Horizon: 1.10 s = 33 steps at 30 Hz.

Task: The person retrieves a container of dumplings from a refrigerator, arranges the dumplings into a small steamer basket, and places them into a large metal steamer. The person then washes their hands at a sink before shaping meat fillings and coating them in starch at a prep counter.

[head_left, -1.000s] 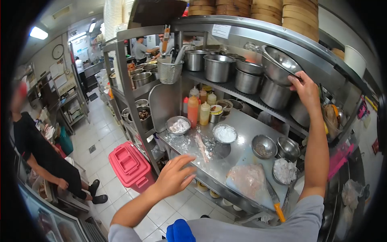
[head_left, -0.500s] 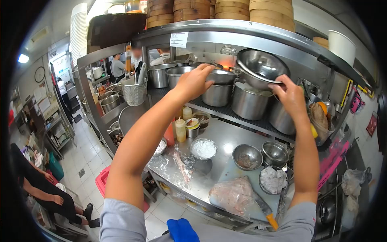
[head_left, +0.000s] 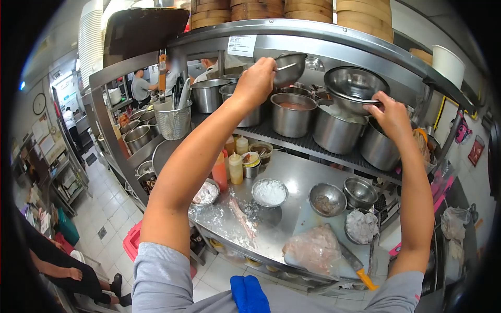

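My left hand (head_left: 255, 81) is raised over the shelf and closed on a dark steel bowl (head_left: 291, 69), tilted on its side. Below that bowl stands an uncovered steel pot (head_left: 294, 119) with reddish-brown contents. With thumb and fingers, my right hand (head_left: 389, 116) grips the rim of a wide steel mixing bowl (head_left: 357, 83); a second rim shows beneath it, so bowls may be nested. This bowl is held above a large pot (head_left: 338, 133) with whitish contents or cover.
On the counter are a bowl of white powder (head_left: 270, 192), squeeze bottles (head_left: 235, 169), a bagged piece of meat (head_left: 313, 248) and an orange-handled knife (head_left: 360, 267). Bamboo steamers (head_left: 308, 10) line the top shelf. A seated person's hand (head_left: 75, 273) shows at lower left.
My left hand has lifted the steel bowl off the pot, exposing the reddish contents. My right hand still holds its bowl. The view has shifted slightly.
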Tool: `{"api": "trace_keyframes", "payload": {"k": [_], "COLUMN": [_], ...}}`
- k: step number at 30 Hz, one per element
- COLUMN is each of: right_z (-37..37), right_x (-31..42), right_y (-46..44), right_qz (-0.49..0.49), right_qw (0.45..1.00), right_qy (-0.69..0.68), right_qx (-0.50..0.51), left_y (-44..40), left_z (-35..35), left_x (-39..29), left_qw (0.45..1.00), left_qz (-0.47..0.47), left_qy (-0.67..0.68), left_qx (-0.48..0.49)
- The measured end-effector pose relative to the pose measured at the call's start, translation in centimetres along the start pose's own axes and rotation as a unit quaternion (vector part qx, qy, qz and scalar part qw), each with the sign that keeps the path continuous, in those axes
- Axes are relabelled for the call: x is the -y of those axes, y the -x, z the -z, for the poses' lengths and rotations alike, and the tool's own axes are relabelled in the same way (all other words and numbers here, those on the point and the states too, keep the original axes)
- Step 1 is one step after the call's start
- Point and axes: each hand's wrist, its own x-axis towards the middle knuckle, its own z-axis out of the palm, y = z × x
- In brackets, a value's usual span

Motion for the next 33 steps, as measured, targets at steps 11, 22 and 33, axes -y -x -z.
{"api": "trace_keyframes", "payload": {"k": [11,22,33], "right_z": [-8.3,-8.0,-2.6], "right_x": [7.8,12.6,2.7], "right_y": [-4.3,1.1,25.9], "right_qz": [0.063,-0.010,-0.183], "right_qw": [0.998,0.992,0.780], "right_qy": [-0.005,-0.124,-0.498], "right_qx": [-0.002,-0.030,0.333], "left_y": [-0.3,0.9,24.5], "left_z": [0.5,-2.1,7.1], "left_x": [2.9,1.0,0.2], "left_qw": [0.997,0.995,0.830], "left_qz": [-0.030,-0.073,-0.006], "left_qy": [0.012,0.005,0.186], "left_qx": [-0.065,0.073,0.526]}}
